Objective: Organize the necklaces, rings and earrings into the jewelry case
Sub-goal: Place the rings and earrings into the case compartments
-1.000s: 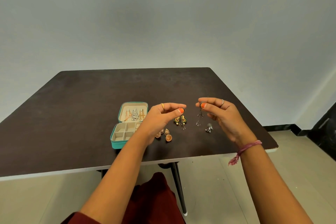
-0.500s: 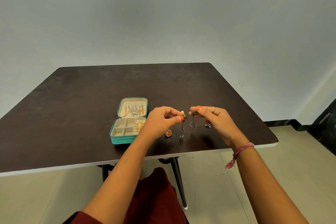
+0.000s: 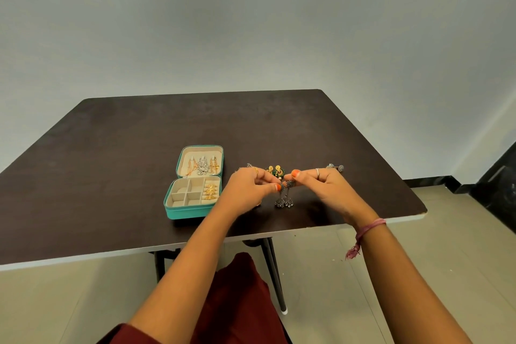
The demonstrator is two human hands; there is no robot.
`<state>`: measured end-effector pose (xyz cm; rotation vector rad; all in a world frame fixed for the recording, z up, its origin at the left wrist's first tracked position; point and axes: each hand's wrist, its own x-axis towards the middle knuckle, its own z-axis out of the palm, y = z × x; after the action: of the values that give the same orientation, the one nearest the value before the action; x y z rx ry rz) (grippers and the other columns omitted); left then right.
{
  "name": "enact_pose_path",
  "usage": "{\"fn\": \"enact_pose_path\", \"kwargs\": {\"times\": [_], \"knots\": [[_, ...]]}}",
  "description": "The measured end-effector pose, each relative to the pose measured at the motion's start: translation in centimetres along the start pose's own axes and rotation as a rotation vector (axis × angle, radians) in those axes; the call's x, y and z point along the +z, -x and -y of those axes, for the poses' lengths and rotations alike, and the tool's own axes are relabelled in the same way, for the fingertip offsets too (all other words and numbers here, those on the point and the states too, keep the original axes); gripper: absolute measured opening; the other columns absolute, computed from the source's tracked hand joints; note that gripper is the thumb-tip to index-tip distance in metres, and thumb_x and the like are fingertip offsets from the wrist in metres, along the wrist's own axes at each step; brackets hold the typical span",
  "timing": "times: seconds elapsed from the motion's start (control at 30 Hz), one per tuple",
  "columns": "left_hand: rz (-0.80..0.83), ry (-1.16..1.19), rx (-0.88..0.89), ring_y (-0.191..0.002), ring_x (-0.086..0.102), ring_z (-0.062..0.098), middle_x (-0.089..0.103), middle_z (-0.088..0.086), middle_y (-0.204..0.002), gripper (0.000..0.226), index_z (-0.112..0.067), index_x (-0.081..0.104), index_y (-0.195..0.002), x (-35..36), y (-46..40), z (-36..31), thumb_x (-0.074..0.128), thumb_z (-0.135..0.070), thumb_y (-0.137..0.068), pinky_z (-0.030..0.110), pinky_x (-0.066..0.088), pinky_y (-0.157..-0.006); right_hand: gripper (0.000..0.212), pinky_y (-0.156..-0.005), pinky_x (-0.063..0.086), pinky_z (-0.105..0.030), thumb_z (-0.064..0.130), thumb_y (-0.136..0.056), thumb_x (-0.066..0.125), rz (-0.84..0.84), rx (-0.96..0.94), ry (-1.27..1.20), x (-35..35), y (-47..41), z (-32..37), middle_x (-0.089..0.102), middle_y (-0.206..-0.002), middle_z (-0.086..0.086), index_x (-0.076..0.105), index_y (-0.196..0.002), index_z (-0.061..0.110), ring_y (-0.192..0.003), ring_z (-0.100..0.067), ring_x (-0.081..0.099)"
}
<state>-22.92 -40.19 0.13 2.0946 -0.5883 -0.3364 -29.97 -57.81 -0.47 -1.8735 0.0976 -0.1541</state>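
Observation:
An open teal jewelry case lies on the dark table, left of my hands. Its lid holds gold and silver necklaces or earrings; gold rings sit in its right compartments. My left hand and my right hand meet over the table, each pinching the top of one dark silver dangling earring. The two earrings hang side by side between my thumbs. A green and gold earring pair lies just behind my hands.
A small silver earring pair lies behind my right hand. Another small piece shows behind my left hand. The table's front edge runs just under my wrists, with tiled floor below.
My hands have come together and lowered toward the table, bringing the two silver earrings side by side. The view has tilted down.

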Motion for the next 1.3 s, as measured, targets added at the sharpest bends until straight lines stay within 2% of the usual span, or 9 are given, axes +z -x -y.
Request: {"fn": "enact_pose_path", "kwargs": {"times": [0.13, 0.3, 0.43, 0.53, 0.63, 0.7, 0.93, 1.07, 1.3], "knots": [[0.037, -0.041, -0.02, -0.077, 0.06, 0.012, 0.069, -0.001, -0.085, 0.007, -0.025, 0.069, -0.087, 0.1, -0.4, -0.2, 0.064, -0.02, -0.089, 0.024, 0.049, -0.067, 0.018, -0.086, 0.045, -0.01, 0.026, -0.092, 0.058, 0.011, 0.008, 0.038, -0.1, -0.3, -0.7, 0.073, -0.099, 0.01, 0.074, -0.099, 0.023, -0.101, -0.001, 0.063], [0.084, -0.133, -0.095, -0.083, 0.064, 0.022, 0.07, 0.004, -0.094, 0.009, -0.026, 0.068, -0.086, 0.1, -1.5, -0.5, 0.062, -0.021, -0.091, 0.027, 0.052, -0.072, 0.019, -0.089, 0.05, -0.021, 0.018, -0.086, 0.067, 0.028, 0.014, 0.043, -0.3, -0.5, -1.6, 0.074, -0.098, 0.005, 0.072, -0.105, 0.02, -0.097, -0.006, 0.067], [0.16, -0.233, -0.169, -0.064, 0.054, 0.014, 0.067, 0.007, -0.092, 0.012, -0.016, 0.071, -0.097, 0.3, -2.5, -0.8, 0.06, -0.02, -0.092, 0.022, 0.046, -0.062, 0.016, -0.087, 0.052, -0.021, 0.016, -0.087, 0.066, -0.01, 0.04, 0.056, 0.0, -0.7, -2.2, 0.074, -0.097, 0.003, 0.073, -0.101, 0.02, -0.096, -0.008, 0.067], [0.174, -0.297, -0.232, -0.064, 0.054, 0.018, 0.063, 0.008, -0.086, 0.018, -0.01, 0.071, -0.102, 0.6, -3.1, -1.1, 0.061, -0.017, -0.088, 0.027, 0.048, -0.067, 0.015, -0.079, 0.049, -0.012, 0.015, -0.088, 0.065, -0.002, 0.054, 0.105, 0.2, -0.8, -2.3, 0.072, -0.096, 0.007, 0.073, -0.099, 0.022, -0.093, -0.004, 0.066], [0.183, -0.366, -0.274, -0.062, 0.055, 0.018, 0.062, 0.01, -0.082, 0.021, -0.007, 0.068, -0.104, 0.8, -3.4, -1.4, 0.061, -0.019, -0.088, 0.025, 0.046, -0.061, 0.015, -0.071, 0.045, -0.007, 0.016, -0.088, 0.064, 0.0, 0.062, 0.182, 0.6, -0.9, -2.1, 0.067, -0.095, 0.011, 0.073, -0.1, 0.022, -0.09, 0.0, 0.061], [0.207, -0.401, -0.291, -0.065, 0.057, 0.017, 0.062, 0.009, -0.084, 0.023, -0.008, 0.066, -0.107, 1.0, -3.6, -1.7, 0.061, -0.021, -0.089, 0.024, 0.047, -0.06, 0.017, -0.069, 0.041, -0.008, 0.018, -0.09, 0.062, 0.003, 0.077, 0.244, 0.8, -1.1, -2.0, 0.062, -0.092, 0.014, 0.073, -0.103, 0.02, -0.087, 0.001, 0.058], [0.211, -0.45, -0.264, -0.1, 0.063, 0.024, 0.067, 0.012, -0.109, 0.026, -0.007, 0.068, -0.109, 1.0, -4.3, -1.4, 0.064, -0.021, -0.087, 0.033, 0.051, -0.086, 0.024, -0.071, 0.039, -0.008, 0.019, -0.095, 0.054, 0.056, 0.123, 0.287, 0.8, -1.0, -1.6, 0.058, -0.087, 0.018, 0.068, -0.115, 0.017, -0.084, 0.001, 0.056], [0.139, -0.453, -0.229, -0.104, 0.061, 0.025, 0.067, 0.011, -0.11, 0.027, -0.007, 0.068, -0.109, 0.3, -4.5, -1.3, 0.061, -0.023, -0.089, 0.034, 0.049, -0.092, 0.022, -0.076, 0.044, -0.008, 0.019, -0.094, 0.056, -0.048, 0.07, 0.2, -0.5, -0.8, -2.0, 0.065, -0.106, 0.006, 0.069, -0.113, 0.018, -0.096, 0.001, 0.059], [0.033, -0.338, -0.12, -0.101, 0.061, 0.016, 0.069, -0.001, -0.11, 0.016, -0.014, 0.073, -0.098, 0.5, -4.8, -2.2, 0.059, -0.014, -0.09, 0.022, 0.043, -0.079, 0.019, -0.06, 0.045, -0.006, 0.017, -0.093, 0.058, -0.384, 0.042, -0.04, -4.5, 0.0, -2.6, 0.07, -0.094, 0.002, 0.07, -0.108, 0.019, -0.075, -0.004, 0.058]]}}
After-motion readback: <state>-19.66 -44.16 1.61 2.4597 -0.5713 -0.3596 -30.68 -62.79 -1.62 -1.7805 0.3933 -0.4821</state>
